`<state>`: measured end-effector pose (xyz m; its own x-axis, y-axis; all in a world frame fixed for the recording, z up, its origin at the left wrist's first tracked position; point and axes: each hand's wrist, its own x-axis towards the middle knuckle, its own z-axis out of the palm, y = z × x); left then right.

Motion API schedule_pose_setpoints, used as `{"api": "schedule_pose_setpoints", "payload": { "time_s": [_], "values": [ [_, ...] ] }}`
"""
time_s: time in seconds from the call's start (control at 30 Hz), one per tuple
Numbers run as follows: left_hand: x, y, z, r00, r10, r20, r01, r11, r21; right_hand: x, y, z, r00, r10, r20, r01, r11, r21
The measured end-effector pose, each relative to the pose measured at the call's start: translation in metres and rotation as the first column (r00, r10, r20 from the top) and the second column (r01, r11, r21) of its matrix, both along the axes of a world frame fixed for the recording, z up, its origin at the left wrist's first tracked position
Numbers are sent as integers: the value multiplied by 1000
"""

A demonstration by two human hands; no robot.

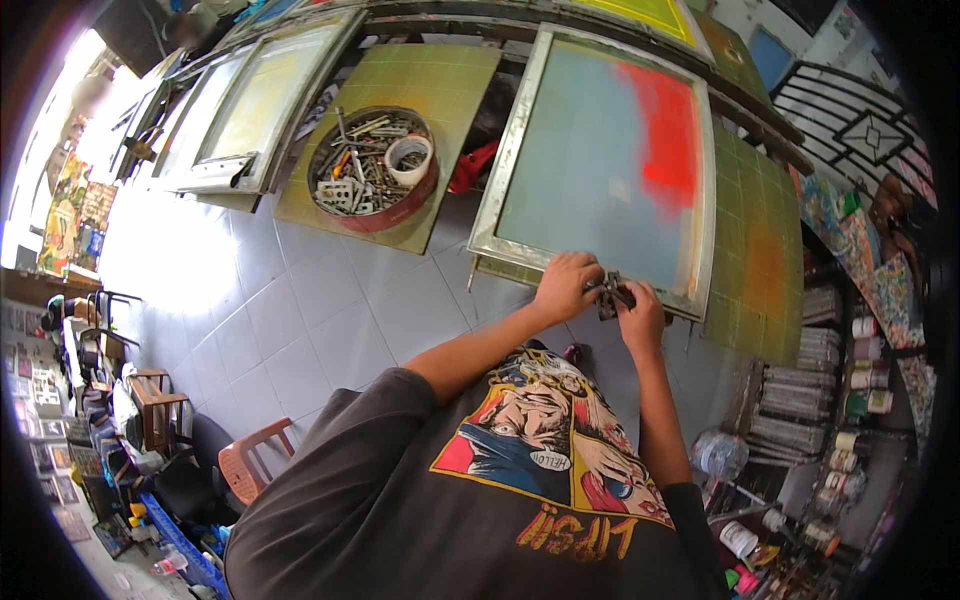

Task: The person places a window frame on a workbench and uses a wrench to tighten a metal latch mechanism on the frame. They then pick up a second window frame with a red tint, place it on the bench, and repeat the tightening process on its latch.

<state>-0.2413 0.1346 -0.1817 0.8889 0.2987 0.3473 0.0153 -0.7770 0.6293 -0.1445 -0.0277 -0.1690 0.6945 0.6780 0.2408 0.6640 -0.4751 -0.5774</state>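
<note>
A silk-screen printing frame (487,215) with a metal rim and grey-blue mesh lies just in front of me. A large patch of red ink (668,140) covers its right side. At the near edge, a small dark metal clamp-like fitting (608,296) sits between my hands; its exact kind is too small to make out. My left hand (570,288) is closed on the left side of this fitting, its fingers bent. My right hand (642,312) pinches it from the right, thumb and fingers drawn together. Both hands partly hide the fitting and the frame's edge.
On a greenish board (440,85) to the left stands a round red tub (385,220) of bolts, wrenches and metal parts, with a white cup (409,160) inside. Other screen frames (270,110) lie farther left. A brown plastic chair (250,462) is behind left; shelves of jars (865,378) line the right.
</note>
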Motion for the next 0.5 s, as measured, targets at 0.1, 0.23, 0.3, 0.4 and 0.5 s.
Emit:
{"api": "schedule_pose_setpoints", "payload": {
  "time_s": [0.1, 0.23, 0.3, 0.4, 0.5],
  "values": [
    [3, -5, -5, 995, 54, 83, -55, 998, 4, -1, -3, -8, 999, -38, 10, 38, 999, 22],
    [5, 1, -4, 1000, 3, 29, -2, 999, -38, -2, -1, -14, 996, -74, -55, 78, 994, 74],
    [0, -3, -2, 998, -5, 67, 5, 1000, -6, -4, -1, -12, 993, -80, -89, 86, 994, 73],
    [2, -2, -2, 994, -28, 102, 25, 999, 31, -2, -5, -14, 991, -76, -112, 87, 992, 93],
    [2, -4, 0, 995, -21, 101, 18, 999, 28, -2, -6, -12, 987, -81, -137, 98, 988, 121]
  ]
}}
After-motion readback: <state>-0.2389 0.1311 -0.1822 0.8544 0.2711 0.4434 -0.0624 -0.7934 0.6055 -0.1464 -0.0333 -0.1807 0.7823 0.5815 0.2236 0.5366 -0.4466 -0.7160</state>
